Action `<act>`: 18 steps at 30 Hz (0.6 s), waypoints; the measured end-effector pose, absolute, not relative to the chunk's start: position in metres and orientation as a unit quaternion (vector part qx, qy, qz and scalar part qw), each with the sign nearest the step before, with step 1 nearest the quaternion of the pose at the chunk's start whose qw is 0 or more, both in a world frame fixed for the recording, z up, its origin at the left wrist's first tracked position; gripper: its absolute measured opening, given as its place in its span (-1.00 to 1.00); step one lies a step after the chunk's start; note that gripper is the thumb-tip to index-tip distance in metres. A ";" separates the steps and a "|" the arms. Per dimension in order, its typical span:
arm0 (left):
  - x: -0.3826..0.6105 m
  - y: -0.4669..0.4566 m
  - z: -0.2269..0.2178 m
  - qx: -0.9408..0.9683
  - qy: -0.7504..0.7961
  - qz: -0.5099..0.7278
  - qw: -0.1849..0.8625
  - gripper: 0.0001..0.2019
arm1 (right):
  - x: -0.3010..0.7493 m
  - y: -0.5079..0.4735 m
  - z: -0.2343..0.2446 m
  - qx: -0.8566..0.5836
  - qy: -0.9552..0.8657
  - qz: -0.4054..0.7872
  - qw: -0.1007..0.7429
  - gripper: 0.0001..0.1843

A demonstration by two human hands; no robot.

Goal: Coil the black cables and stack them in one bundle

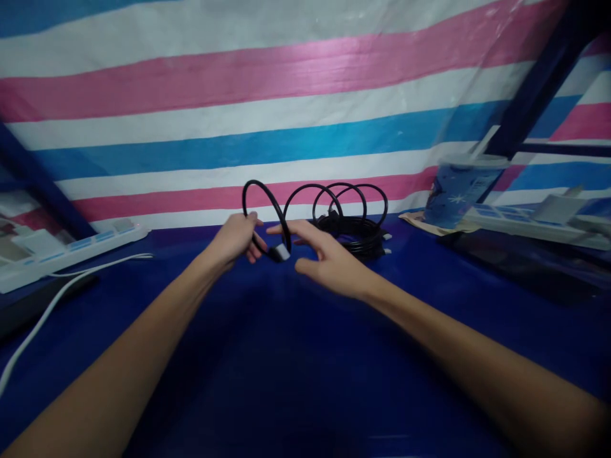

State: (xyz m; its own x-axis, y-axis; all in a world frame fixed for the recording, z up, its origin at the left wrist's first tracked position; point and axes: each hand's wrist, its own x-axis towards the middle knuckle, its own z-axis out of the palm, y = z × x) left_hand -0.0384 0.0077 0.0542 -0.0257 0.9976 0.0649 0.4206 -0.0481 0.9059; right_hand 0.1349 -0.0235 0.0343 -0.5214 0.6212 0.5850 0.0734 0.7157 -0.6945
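Note:
A black cable (351, 228) lies coiled on the blue table (286, 369), with several loops standing up toward the striped wall. My left hand (235, 238) is closed round the cable's near end, just behind its silver-tipped plug (280, 252). My right hand (324, 257) hovers beside the plug with its fingers spread, between the plug and the coil, holding nothing.
A white power strip (71, 248) with a white cord (57, 299) lies at the left. A blue printed cup with a straw (456, 194) stands at the right, next to another white power strip (534, 219) and a dark flat object (515, 254). A striped tarp hangs behind.

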 end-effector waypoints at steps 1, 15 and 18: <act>-0.034 0.006 0.049 0.596 0.569 0.404 0.397 -0.81 | 0.132 -0.023 0.030 -0.209 -0.829 0.280 0.436 -0.54; -0.022 -0.004 0.046 0.796 0.378 0.428 -0.204 -0.33 | 0.133 -0.034 0.054 -0.369 -0.613 0.573 0.400 -0.75; -0.023 -0.010 0.053 0.877 0.254 0.289 -0.287 -0.49 | 0.132 -0.036 0.053 -0.400 -0.630 0.556 0.365 -0.74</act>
State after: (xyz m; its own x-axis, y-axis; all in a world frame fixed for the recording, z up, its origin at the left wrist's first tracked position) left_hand -0.0233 -0.0099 0.0525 0.7037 0.2793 0.6533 0.6116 -0.7060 -0.3571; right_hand 0.1324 -0.0357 0.0532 -0.4122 0.9110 0.0151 0.0981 0.0609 -0.9933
